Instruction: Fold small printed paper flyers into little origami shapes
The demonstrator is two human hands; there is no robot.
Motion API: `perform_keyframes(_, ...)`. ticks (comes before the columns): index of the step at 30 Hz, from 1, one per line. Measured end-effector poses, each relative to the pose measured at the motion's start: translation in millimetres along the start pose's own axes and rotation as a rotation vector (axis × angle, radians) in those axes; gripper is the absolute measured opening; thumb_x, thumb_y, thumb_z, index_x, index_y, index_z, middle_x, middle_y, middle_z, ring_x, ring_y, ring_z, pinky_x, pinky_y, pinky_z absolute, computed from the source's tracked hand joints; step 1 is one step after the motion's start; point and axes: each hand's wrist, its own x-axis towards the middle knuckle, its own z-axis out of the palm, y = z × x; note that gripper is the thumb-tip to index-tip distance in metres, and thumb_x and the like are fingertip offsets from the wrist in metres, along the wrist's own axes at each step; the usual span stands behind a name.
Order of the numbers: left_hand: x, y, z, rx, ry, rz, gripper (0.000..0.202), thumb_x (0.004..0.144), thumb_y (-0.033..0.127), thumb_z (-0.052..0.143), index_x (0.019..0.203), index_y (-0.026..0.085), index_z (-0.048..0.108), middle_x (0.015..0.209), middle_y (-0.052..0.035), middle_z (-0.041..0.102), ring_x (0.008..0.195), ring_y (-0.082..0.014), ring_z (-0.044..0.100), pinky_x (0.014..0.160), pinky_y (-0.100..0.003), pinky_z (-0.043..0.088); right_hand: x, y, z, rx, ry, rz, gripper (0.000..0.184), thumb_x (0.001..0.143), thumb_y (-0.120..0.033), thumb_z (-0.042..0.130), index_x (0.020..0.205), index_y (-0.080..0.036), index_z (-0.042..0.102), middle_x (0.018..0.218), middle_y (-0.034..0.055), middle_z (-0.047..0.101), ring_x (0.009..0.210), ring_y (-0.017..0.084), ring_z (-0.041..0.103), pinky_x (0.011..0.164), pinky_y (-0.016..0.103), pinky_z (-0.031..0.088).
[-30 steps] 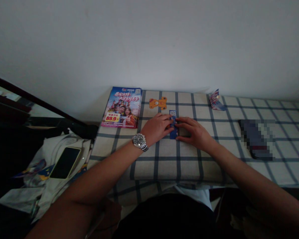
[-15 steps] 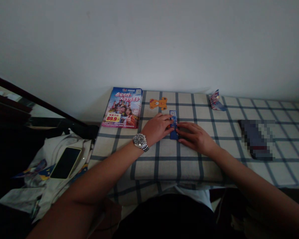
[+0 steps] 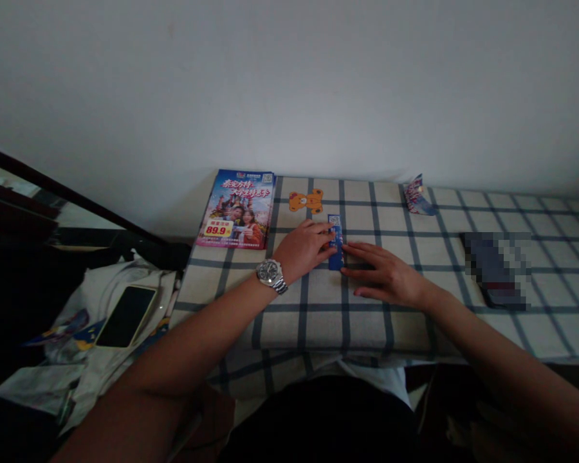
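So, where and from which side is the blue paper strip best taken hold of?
Probably the near end of the blue paper strip, pinched across both long edges, coming from the near side. It lies narrow and lengthwise away from the person on the checked cloth; the left grip covers part of its left middle, leaving that end mostly bare.

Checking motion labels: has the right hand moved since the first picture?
Yes. The right hand has shifted toward the bottom of the view, farther from the bear picture.
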Motion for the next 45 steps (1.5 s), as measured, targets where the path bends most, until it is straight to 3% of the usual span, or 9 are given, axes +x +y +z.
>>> perform_keyframes(6, 0, 0, -1.1, -0.005, -0.001, 0.002, 0.033, 0.104, 0.037, 0.062, 0.125, 0.016, 0.074, 0.144, -0.0103, 0.066, 0.119, -0.025, 0.065, 0.109, -0.043, 0.048, -3, 4, 0, 0.031, -0.038, -0.014, 0.044, 0.098, -0.036, 0.07, 0.142, -0.027, 0.067, 0.175, 0.0099, 0.027, 0.157, 0.036, 0.036, 0.124, 0.06, 0.038)
perform_keyframes(13, 0, -1, -0.6, -0.005, 0.019, 0.002, 0.031, 0.102, 0.036, 0.064, 0.124, 0.015, 0.075, 0.143, -0.0094, 0.067, 0.117, -0.0251, 0.064, 0.107, -0.043, 0.05, 6, 3, -5, 0.177, 0.053, 0.13, 0.037, 0.102, -0.035, 0.063, 0.138, -0.025, 0.066, 0.151, 0.0102, 0.062, 0.144, 0.029, 0.055, 0.118, 0.052, 0.048)
perform_keyframes(18, 0, -3, 2.4, -0.006, 0.021, 0.005, 0.033, 0.104, 0.039, 0.062, 0.125, 0.016, 0.074, 0.142, -0.0095, 0.067, 0.115, -0.0251, 0.064, 0.105, -0.043, 0.05, 23, 9, -7, 0.129, 0.186, 0.316, 0.021, 0.104, -0.034, 0.057, 0.118, -0.025, 0.071, 0.114, 0.0083, 0.077, 0.105, 0.025, 0.073, 0.092, 0.041, 0.06)
perform_keyframes(21, 0, -3, 3.0, -0.01, 0.02, 0.003, 0.034, 0.103, 0.039, 0.062, 0.126, 0.017, 0.074, 0.143, -0.0093, 0.066, 0.114, -0.0248, 0.064, 0.105, -0.043, 0.05, 35, 17, -4, 0.055, 0.202, 0.424, 0.018, 0.103, -0.034, 0.059, 0.107, -0.023, 0.073, 0.098, 0.0063, 0.074, 0.082, 0.02, 0.071, 0.074, 0.033, 0.057)
perform_keyframes(24, -1, -3, 2.6, -0.007, 0.012, 0.007, 0.036, 0.103, 0.039, 0.063, 0.129, 0.017, 0.073, 0.143, -0.0093, 0.066, 0.113, -0.0248, 0.063, 0.106, -0.043, 0.05, 46, 22, -2, -0.011, 0.186, 0.465, 0.015, 0.1, -0.033, 0.064, 0.103, -0.022, 0.073, 0.091, 0.0046, 0.073, 0.077, 0.019, 0.068, 0.07, 0.031, 0.051)
perform_keyframes(36, 0, 1, -3.1, -0.001, -0.003, -0.017, 0.035, 0.103, 0.038, 0.063, 0.127, 0.016, 0.073, 0.142, -0.0087, 0.067, 0.113, -0.0262, 0.063, 0.105, -0.043, 0.052, 65, 20, -1, -0.202, 0.075, 0.522, 0.015, 0.101, -0.032, 0.062, 0.098, -0.022, 0.072, 0.09, 0.0051, 0.072, 0.075, 0.02, 0.065, 0.062, 0.03, 0.038)
perform_keyframes(45, -1, 0, -0.8, -0.024, 0.02, -0.004, 0.031, 0.102, 0.036, 0.064, 0.123, 0.016, 0.074, 0.139, -0.0095, 0.068, 0.111, -0.0258, 0.063, 0.104, -0.043, 0.051, 85, 38, -1, -0.382, 0.083, 0.61, 0.018, 0.103, -0.035, 0.058, 0.101, -0.023, 0.072, 0.1, 0.0081, 0.075, 0.077, 0.022, 0.065, 0.058, 0.033, 0.031)
